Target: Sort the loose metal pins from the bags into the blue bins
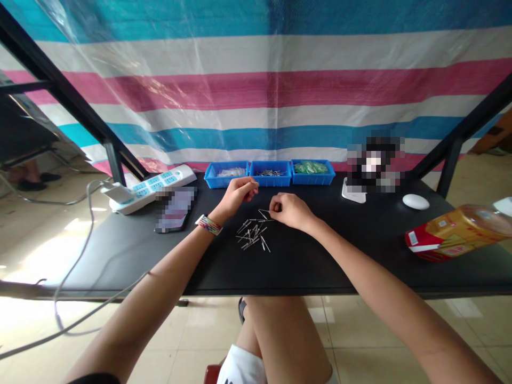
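Note:
A loose pile of silvery blind rivets (pixel 252 233) lies on the black table between my forearms. My right hand (pixel 292 210) is closed in a pinch at the pile's upper right edge, with a thin rivet stem showing at its fingertips. Above and left of the pile, my left hand (pixel 239 195) is raised in front of the bins with its fingers curled together; whatever is inside them is hidden. Behind the hands, the middle blue bin (pixel 271 180) contains more rivets. The left blue bin (pixel 226 181) has whitish clear pieces, and the right blue bin (pixel 314 180) has green ones.
At left on the black table (pixel 336 256) are a white power strip (pixel 160 184) with a plugged-in cable and a phone (pixel 180 208). To the right are a white stand (pixel 353 193), a white oval object (pixel 416 201) and a tilted drink bottle (pixel 460 229). Striped sheeting hangs behind.

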The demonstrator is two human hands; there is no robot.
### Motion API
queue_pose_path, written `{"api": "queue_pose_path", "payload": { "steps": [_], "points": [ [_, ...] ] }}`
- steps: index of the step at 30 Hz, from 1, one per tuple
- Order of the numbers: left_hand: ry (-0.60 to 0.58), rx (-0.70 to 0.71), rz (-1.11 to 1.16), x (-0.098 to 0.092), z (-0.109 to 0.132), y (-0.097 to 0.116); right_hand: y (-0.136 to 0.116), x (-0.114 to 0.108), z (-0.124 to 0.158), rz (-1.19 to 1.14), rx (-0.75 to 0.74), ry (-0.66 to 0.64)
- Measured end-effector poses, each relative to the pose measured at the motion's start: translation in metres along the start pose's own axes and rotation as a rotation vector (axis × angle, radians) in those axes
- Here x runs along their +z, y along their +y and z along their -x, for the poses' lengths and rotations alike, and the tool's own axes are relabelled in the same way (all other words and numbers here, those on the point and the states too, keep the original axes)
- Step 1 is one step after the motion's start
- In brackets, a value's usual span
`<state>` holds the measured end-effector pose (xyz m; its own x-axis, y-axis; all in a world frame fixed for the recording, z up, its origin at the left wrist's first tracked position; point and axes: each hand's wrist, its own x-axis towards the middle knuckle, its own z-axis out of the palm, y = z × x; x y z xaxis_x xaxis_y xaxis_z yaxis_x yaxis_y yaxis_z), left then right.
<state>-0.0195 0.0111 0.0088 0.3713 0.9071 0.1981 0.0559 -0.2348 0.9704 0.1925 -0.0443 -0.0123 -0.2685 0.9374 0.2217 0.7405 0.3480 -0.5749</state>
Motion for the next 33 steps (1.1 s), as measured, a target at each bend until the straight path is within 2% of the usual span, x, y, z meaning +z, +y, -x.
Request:
{"api": "queue_pose_path", "payload": {
  "steps": [2,5,8,10,15,18,22,26,33],
  "points": [
    [0.004,0.052,-0.050,-0.001,0.001,0.001,0.005,0.000,-0.003,-0.067,-0.060,0.058],
    [-0.025,0.134,-0.175,-0.001,0.001,0.003,0.009,-0.002,-0.005,-0.308,-0.132,0.141],
    [-0.127,0.084,-0.225,0.001,0.002,0.005,0.006,-0.002,-0.004,-0.574,-0.095,0.143],
    [-0.172,0.032,-0.208,0.003,0.002,0.006,0.002,-0.002,-0.003,-0.661,-0.067,0.139],
    [-0.206,-0.006,-0.179,0.005,0.003,0.007,-0.002,-0.003,-0.002,-0.654,-0.055,0.219],
    [-0.186,-0.003,-0.147,0.006,0.003,0.008,-0.003,-0.005,-0.003,-0.755,0.007,0.234],
    [-0.157,0.012,-0.075,0.008,0.004,0.008,-0.004,-0.007,-0.005,-0.962,0.117,0.161],
    [-0.138,0.033,-0.043,0.009,0.004,0.011,-0.005,-0.007,-0.005,-1.070,0.217,0.076],
    [-0.159,-0.062,-0.078,0.007,0.003,0.012,-0.004,-0.005,-0.007,-1.045,0.200,0.221]
  ]
}}
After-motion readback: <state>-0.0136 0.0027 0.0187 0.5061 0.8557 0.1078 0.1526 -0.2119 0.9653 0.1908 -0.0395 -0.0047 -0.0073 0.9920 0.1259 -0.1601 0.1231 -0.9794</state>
